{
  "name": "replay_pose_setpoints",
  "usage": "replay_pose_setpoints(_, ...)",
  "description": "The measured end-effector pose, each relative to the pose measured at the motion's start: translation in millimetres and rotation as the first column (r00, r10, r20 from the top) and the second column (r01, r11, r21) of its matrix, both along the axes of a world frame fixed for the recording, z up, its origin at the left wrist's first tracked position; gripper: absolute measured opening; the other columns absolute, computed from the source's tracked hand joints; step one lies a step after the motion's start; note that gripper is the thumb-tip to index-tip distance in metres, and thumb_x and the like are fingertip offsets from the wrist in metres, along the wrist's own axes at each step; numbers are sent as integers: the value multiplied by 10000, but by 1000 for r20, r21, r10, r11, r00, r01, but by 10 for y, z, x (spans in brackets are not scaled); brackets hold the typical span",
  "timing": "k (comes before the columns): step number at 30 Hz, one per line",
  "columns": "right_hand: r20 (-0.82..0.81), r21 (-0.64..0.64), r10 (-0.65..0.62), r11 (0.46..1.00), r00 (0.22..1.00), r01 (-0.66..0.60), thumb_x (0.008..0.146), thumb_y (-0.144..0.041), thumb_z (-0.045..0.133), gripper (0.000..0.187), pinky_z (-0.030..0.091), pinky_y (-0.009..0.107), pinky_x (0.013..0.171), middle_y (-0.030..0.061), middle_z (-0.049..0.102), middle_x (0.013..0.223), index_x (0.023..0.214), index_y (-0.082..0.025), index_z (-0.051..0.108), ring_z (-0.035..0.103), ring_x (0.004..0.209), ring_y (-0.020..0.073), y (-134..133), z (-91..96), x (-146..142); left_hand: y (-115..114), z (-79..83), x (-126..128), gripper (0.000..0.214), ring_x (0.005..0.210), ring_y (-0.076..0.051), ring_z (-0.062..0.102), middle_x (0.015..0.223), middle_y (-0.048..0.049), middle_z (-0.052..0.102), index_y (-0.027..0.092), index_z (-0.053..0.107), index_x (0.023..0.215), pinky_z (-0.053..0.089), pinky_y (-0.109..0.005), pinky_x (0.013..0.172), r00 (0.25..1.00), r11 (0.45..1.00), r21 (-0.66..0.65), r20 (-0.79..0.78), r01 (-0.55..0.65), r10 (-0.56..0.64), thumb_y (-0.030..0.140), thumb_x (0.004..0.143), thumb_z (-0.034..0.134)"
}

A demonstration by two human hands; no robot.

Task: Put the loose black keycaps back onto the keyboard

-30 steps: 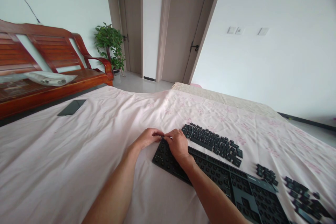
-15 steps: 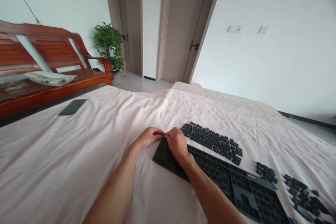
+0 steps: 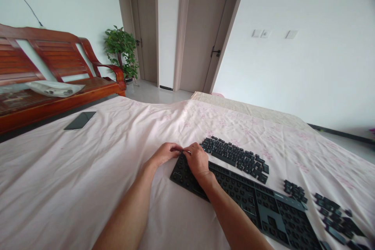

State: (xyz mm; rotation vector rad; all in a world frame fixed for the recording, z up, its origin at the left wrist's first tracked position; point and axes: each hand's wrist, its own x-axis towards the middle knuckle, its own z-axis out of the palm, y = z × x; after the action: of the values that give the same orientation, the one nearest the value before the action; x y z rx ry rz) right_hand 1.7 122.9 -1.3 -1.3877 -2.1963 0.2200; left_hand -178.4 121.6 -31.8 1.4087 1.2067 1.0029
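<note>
Down towards five o'clock in the view, a long black keyboard (image 3: 243,193) is laid aslant on the pale pink sheet (image 3: 73,183). Rows of dark round sockets are exposed across its matt body, crossed by thin pale wires and broken near its three o'clock end by a smooth grey panel. At its ten o'clock corner, the left hand (image 3: 166,154) and right hand (image 3: 197,159) are brought together, fingers curled, fingertips nearly closed in a pinch; whether anything small is gripped there cannot be told. At twelve o'clock from the keyboard, black keys (image 3: 236,158) are set out in close rows; at three, two looser clusters (image 3: 295,191) are spread.
</note>
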Motion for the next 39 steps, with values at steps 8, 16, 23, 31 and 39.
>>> replay_pose_setpoints(8, 9, -104, -45, 994, 999, 45, 836, -310, 599, 160, 409, 233, 780, 20, 674, 955, 914, -273, 733, 601, 929, 160, -2, 72, -18, -2, 20, 3, 325, 913, -232, 648, 971, -99, 724, 130, 711, 994, 478, -333, 829, 1000, 1000, 9, -24, 4, -4, 260, 704, 644)
replay_pose_setpoints(16, 93, -136, -62, 988, 994, 74, 833, -344, 600, 171, 398, 237, 709, 37, 666, 939, 907, -257, 727, 607, 852, 163, 14, 102, -34, -10, 25, 3, 323, 936, -232, 641, 982, -90, 724, 141, 713, 1001, 457, -341, 864, 999, 1000, 27, -48, 12, -11, 249, 708, 630)
replay_pose_setpoints(23, 229, 8, 38, 999, 973, -41, 915, -225, 452, 253, 393, 258, 767, 67, 625, 937, 940, -231, 704, 549, 930, 184, -121, 120, -31, -5, 26, 0, 315, 930, -223, 638, 972, -80, 729, 141, 723, 978, 455, -330, 864, 998, 999, 37, -62, 11, -9, 203, 692, 609)
replay_pose_setpoints(31, 408, 60, 97, 989, 908, -132, 854, -110, 435, 259, 381, 344, 787, 116, 588, 1006, 988, -166, 649, 489, 949, 244, -262, 210, -54, -18, 43, 14, 316, 948, -222, 635, 980, -63, 731, 152, 727, 982, 445, -321, 888, 998, 999, 52, -70, 13, -9, 205, 696, 604)
replay_pose_setpoints(39, 380, 19, 144, 986, 914, -163, 839, -145, 469, 252, 375, 330, 794, 88, 622, 992, 938, -202, 694, 503, 967, 228, -181, 259, 33, -36, 76, 25, 313, 953, -239, 641, 998, -81, 727, 147, 723, 985, 448, -339, 892, 997, 998, 56, -78, 26, -22, 263, 710, 630)
